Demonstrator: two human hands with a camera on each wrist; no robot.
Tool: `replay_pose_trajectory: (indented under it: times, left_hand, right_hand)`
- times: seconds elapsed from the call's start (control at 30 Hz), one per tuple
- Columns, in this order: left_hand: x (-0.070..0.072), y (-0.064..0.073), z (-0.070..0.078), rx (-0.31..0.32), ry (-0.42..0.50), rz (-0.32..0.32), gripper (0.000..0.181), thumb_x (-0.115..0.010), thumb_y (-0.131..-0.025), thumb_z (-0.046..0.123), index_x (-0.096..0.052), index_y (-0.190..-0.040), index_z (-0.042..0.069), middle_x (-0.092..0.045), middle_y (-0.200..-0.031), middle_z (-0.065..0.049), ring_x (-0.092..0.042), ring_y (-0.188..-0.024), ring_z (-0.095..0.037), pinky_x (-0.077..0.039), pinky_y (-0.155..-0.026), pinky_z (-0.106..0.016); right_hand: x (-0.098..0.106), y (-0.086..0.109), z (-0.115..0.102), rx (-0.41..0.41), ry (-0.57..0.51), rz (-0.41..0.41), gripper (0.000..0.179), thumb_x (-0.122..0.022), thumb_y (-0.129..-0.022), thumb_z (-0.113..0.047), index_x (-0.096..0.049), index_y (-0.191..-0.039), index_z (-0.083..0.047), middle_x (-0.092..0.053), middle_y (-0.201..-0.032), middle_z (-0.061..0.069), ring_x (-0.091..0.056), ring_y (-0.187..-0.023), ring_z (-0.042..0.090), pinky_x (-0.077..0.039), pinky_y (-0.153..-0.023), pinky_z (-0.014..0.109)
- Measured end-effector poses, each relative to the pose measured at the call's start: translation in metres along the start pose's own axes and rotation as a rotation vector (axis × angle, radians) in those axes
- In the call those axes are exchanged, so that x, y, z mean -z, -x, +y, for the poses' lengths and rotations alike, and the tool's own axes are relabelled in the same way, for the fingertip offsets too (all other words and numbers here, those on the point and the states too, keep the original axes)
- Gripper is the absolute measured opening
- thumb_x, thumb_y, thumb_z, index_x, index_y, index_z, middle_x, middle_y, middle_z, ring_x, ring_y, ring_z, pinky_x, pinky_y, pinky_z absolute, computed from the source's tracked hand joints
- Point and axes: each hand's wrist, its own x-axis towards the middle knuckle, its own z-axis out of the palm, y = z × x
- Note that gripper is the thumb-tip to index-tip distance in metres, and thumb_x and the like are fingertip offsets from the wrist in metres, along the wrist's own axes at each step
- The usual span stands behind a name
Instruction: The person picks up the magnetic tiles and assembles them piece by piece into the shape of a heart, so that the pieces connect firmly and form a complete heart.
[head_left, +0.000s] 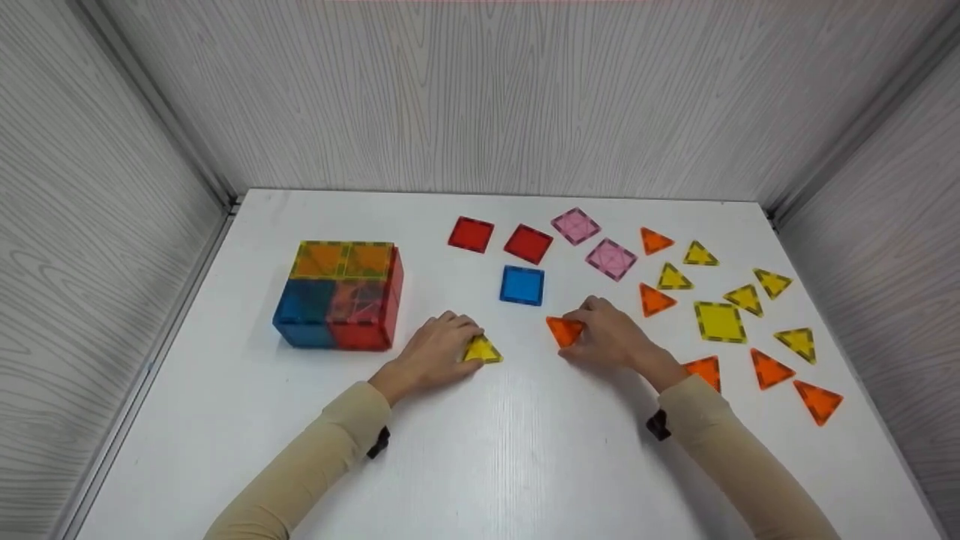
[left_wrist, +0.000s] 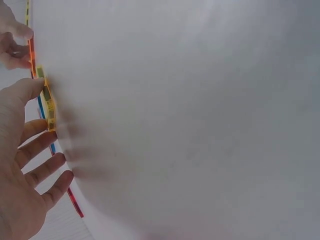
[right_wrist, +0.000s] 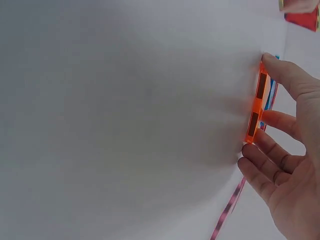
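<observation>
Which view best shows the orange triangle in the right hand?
The head view: it shows the face of the orange triangle, partly covered by the right hand. The right wrist view shows it edge-on; the left wrist view, only a thin strip.

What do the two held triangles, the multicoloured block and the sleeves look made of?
Yellow triangle and orange triangle: likely smooth translucent plastic; dark strips, possibly magnets, show through the edges.
Multicoloured block: probably the same plastic, as colours show through its faces.
Sleeves: matte beige fabric, judging by soft folds; fibre can't be told.
</observation>
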Motion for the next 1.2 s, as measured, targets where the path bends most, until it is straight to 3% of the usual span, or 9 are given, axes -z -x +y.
replay_pose_trajectory:
  times: [0.17, 0.37, 0.67, 1.0, 1.2]
  left_hand:
    - [0.000, -0.001, 0.003, -0.008, 0.011, -0.004, 0.056, -0.071, -0.098, 0.047, -0.064, -0.144, 0.016, -0.066, -0.142, -0.005, -0.057, -0.128, -0.025, -0.051, -0.111, -0.044]
    - [-0.001, -0.003, 0.006, -0.021, -0.001, -0.011, 0.055, -0.071, -0.098, 0.047, -0.065, -0.143, 0.016, -0.067, -0.141, -0.004, -0.057, -0.126, -0.024, -0.052, -0.108, -0.042]
    - [-0.002, -0.006, 0.007, -0.053, -0.018, -0.016, 0.054, -0.072, -0.097, 0.047, -0.067, -0.141, 0.015, -0.068, -0.138, -0.005, -0.058, -0.123, -0.024, -0.053, -0.106, -0.040]
    - [0.000, -0.008, 0.008, -0.058, -0.022, -0.014, 0.054, -0.074, -0.097, 0.047, -0.067, -0.140, 0.015, -0.069, -0.135, -0.005, -0.059, -0.120, -0.024, -0.054, -0.105, -0.040]
    - [-0.002, -0.008, 0.007, -0.054, -0.024, -0.026, 0.054, -0.072, -0.098, 0.048, -0.067, -0.141, 0.016, -0.068, -0.138, -0.004, -0.058, -0.122, -0.023, -0.053, -0.106, -0.039]
  right_hand:
    - [-0.009, -0.008, -0.025, 0.015, 0.012, -0.022, 0.058, -0.086, -0.086, -0.043, -0.072, -0.136, -0.015, -0.062, -0.117, 0.009, -0.056, -0.104, 0.021, -0.057, -0.086, 0.034]
    - [-0.018, -0.015, -0.050, 0.090, 0.033, -0.021, 0.058, -0.087, -0.085, -0.044, -0.073, -0.134, -0.015, -0.064, -0.116, 0.009, -0.058, -0.104, 0.020, -0.059, -0.086, 0.033]
    - [-0.024, -0.024, -0.073, 0.114, -0.007, -0.043, 0.057, -0.090, -0.084, -0.040, -0.074, -0.132, -0.013, -0.063, -0.119, 0.009, -0.058, -0.107, 0.020, -0.059, -0.090, 0.032]
    - [-0.026, -0.026, -0.073, 0.125, -0.002, -0.025, 0.057, -0.089, -0.084, -0.041, -0.073, -0.133, -0.016, -0.063, -0.119, 0.009, -0.059, -0.108, 0.020, -0.059, -0.092, 0.032]
    - [-0.017, -0.018, -0.050, 0.120, -0.016, 0.018, 0.064, -0.082, -0.090, -0.046, -0.066, -0.143, -0.016, -0.062, -0.129, 0.014, -0.060, -0.117, 0.027, -0.060, -0.100, 0.042]
